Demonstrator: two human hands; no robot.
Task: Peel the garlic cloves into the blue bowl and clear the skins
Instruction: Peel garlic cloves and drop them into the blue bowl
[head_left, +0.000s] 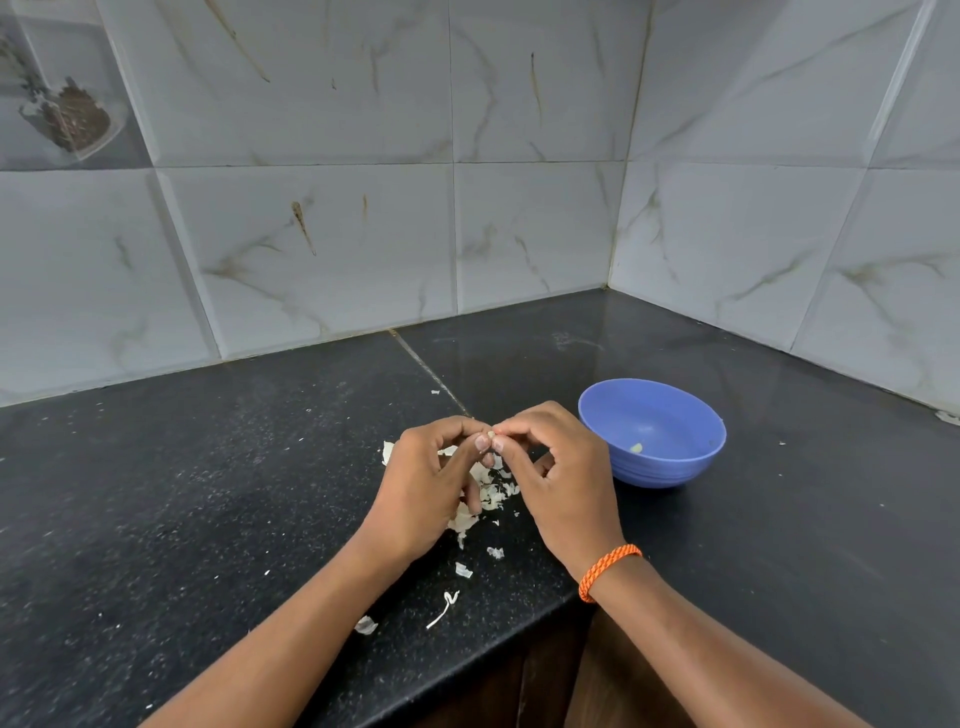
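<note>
A small garlic clove (490, 433) sits pinched between the fingertips of both hands, held just above the black counter (208, 493). The left hand (426, 488) curls its thumb and forefinger round the clove from the left, its other fingers bent loosely underneath; the right hand (558, 467) meets it from the right, thumb and forefinger tips pressed to the same clove, so the two thumbnails lie side by side. Most of the clove is hidden by the fingers, and whether any skin remains on it cannot be told. An orange braided band (608, 570) circles the right wrist. Directly beneath the hands lies a heap of white garlic skins (491, 491), with a few loose scraps scattered nearer the counter's front edge and one further back by the seam in the stone. The blue bowl (670, 470) stands upright on the counter just to the right of the right hand, apart from it, and holds one pale peeled clove (636, 447) near its bottom. Grey marbled wall tiles (363, 234) rise behind the counter and meet in a corner beyond the bowl.
</note>
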